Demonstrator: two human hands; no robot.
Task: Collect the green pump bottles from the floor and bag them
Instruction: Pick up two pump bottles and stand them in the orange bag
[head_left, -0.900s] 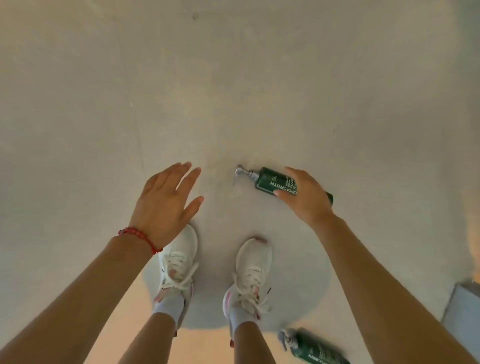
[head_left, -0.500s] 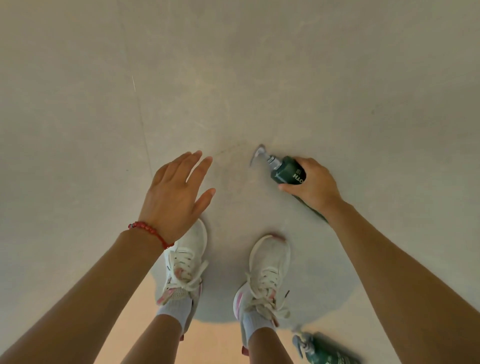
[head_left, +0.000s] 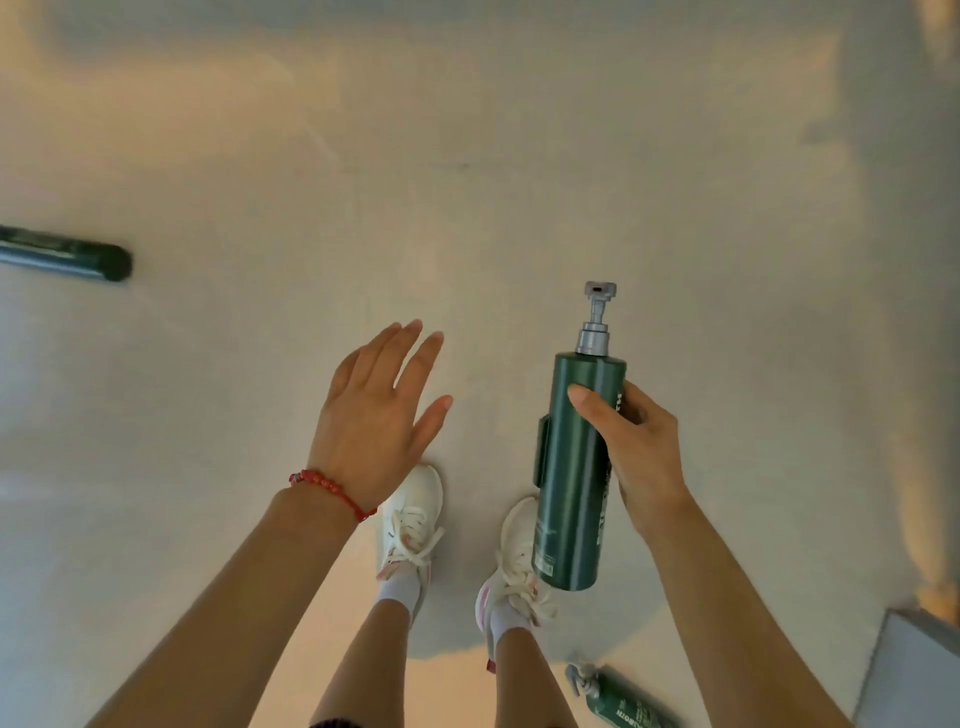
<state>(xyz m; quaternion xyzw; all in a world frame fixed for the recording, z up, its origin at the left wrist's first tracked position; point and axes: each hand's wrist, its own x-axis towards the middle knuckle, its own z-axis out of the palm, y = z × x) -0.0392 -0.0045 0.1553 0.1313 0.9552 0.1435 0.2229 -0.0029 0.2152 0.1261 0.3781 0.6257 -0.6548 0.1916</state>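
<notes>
- Above the floor (head_left: 519, 156), the right hand (head_left: 641, 452) is gripping a green pump bottle (head_left: 574, 467), pump pointing to 12 o'clock.
- The left hand (head_left: 374, 415) is hovering, grip wide, empty.
- Two more bottles are lying at 9 o'clock (head_left: 62, 254) and 5 o'clock (head_left: 621, 699).

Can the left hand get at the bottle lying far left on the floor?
Probably yes: the left hand is open and empty, and bare floor lies between it and that bottle, though a step or lean looks needed.

- Green pump bottle (head_left: 619, 701) lying on floor at bottom edge: white lettering, partly cut off, reads "…ROTH".
- Held green bottle (head_left: 571, 467): side print present, illegible.
</notes>
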